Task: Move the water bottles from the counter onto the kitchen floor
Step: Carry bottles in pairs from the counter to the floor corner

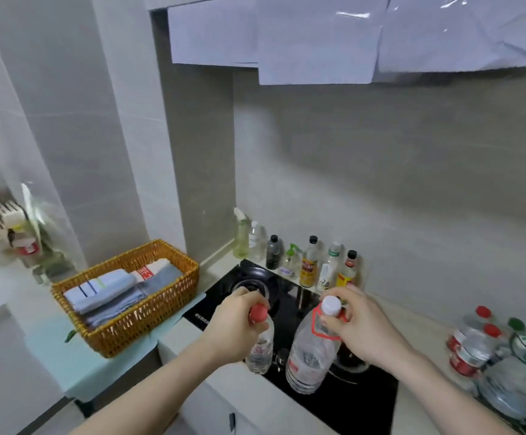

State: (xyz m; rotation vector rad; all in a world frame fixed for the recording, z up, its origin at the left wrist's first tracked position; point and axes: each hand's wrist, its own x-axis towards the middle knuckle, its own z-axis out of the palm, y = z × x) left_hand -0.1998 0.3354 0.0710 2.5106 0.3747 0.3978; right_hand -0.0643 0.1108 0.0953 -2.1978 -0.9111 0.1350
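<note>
Left hand [235, 321] wrapped round neck of small clear bottle [260, 348] w/ red cap, fingers curled just under the cap; bottle held upright in the air, over front-left edge of black cooktop [343, 400]. Right hand [360, 328] gripping neck of larger clear bottle [313, 353], white cap, red-edged label; thumb on label, fingers curled behind neck. Larger bottle tilted a bit, cap leaning toward right hand, body hanging over cooktop, not resting on anything visible. Both bottles side by side, near but apart. Cluster of more water bottles [481, 343] on counter at far right, red and green caps, blurred, exact count hard to tell. Behind cooktop along wall: row of condiment and cleaner bottles [310, 263]. Left of cooktop: wicker basket [148, 321] w/ folded cloths [104, 288] inside, sitting on pale green mat [98, 368]. White sheeting [318, 36] hung over hood above. Dish rack items at far left, too blurred to name.
</note>
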